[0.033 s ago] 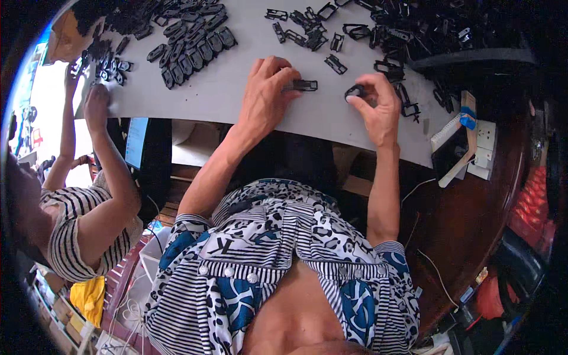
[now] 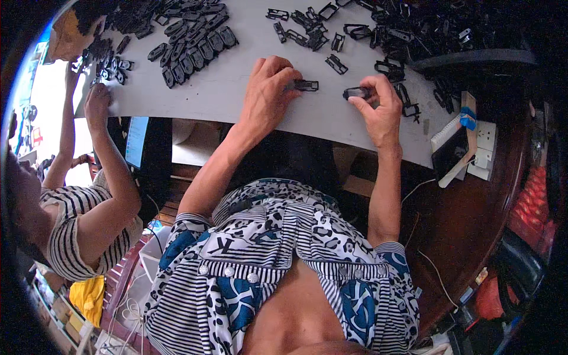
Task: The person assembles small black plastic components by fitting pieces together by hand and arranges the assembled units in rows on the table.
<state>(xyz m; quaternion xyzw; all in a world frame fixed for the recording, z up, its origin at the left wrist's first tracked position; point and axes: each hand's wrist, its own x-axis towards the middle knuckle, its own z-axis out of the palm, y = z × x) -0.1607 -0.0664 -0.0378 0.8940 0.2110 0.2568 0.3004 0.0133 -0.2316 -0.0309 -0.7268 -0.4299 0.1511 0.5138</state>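
Above the table's near half, my left hand (image 2: 269,89) is closed on a small black plastic frame (image 2: 307,86), a rectangular piece with openings that sticks out past the fingertips to the right. My right hand (image 2: 381,109), a short way to the right, pinches a small black plastic part (image 2: 355,93) between thumb and fingers. That part has a greyish face, and its far end is hidden by the fingers. The two pieces are apart. A loose black frame (image 2: 336,64) lies on the table beyond and between my hands.
Neat rows of black oval parts (image 2: 201,53) lie at the back left; a heap of black frames (image 2: 426,29) fills the back right. A co-worker's hand (image 2: 97,97) works at the left end of the white table (image 2: 207,103). A wooden-framed stand (image 2: 458,142) and a socket strip (image 2: 485,145) are at right.
The black part in my right hand has turned, showing more of its long greyish side. My left hand has hardly moved.
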